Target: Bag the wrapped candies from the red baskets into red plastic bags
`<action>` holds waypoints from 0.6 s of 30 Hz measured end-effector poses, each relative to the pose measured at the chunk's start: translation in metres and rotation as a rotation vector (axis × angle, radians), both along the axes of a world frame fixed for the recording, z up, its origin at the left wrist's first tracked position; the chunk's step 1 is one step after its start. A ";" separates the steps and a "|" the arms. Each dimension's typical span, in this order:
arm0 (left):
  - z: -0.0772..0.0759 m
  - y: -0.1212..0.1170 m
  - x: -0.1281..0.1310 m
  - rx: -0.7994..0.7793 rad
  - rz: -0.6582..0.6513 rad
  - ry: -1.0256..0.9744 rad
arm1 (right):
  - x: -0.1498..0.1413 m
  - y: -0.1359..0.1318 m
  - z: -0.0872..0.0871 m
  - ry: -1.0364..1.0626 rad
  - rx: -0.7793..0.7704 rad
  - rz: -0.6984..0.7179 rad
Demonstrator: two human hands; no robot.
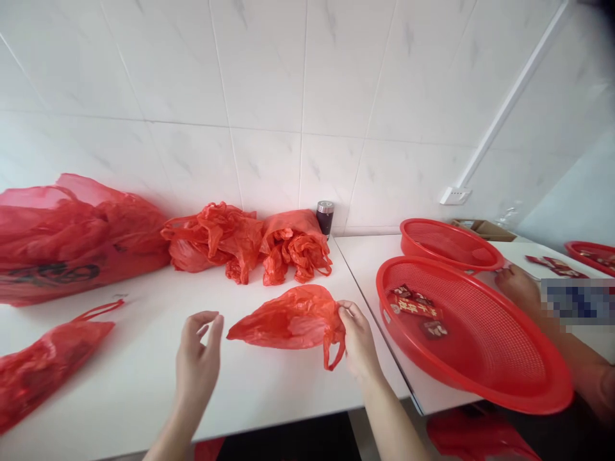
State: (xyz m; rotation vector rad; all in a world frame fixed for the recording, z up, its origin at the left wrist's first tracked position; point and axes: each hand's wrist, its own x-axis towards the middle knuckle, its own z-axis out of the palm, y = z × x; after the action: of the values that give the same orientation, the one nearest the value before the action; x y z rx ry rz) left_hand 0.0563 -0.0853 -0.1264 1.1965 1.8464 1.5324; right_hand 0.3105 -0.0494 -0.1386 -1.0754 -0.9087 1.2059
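Note:
A small red plastic bag lies on the white table in front of me. My right hand pinches its gathered handles at the bag's right end. To the left of the bag hovers my left hand, fingers loosely curled and apart, holding nothing. Just right of my right hand, a large red mesh basket tilts over the edge of the second table and holds a few small red packets.
A pile of crumpled red bags and a dark cup sit by the tiled wall. A big red bag lies far left, another filled bag near left. A second basket stands behind. Another person's hand rests at right.

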 end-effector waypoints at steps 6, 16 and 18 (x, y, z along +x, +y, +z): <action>-0.027 0.001 0.059 -0.003 -0.250 0.806 | -0.023 -0.013 -0.005 0.028 0.018 0.003; -0.062 0.030 0.026 -0.125 -0.468 0.635 | -0.002 -0.026 0.013 -0.904 0.492 -0.256; -0.055 0.026 0.031 -0.118 -0.519 0.556 | -0.017 -0.030 0.020 -1.127 0.632 -0.051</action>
State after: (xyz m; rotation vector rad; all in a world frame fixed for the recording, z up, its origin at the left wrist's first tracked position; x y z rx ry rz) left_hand 0.0872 -0.0588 -0.1816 1.9903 1.6963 0.8457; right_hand 0.2932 -0.0794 -0.1191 -1.1923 -1.9284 0.1048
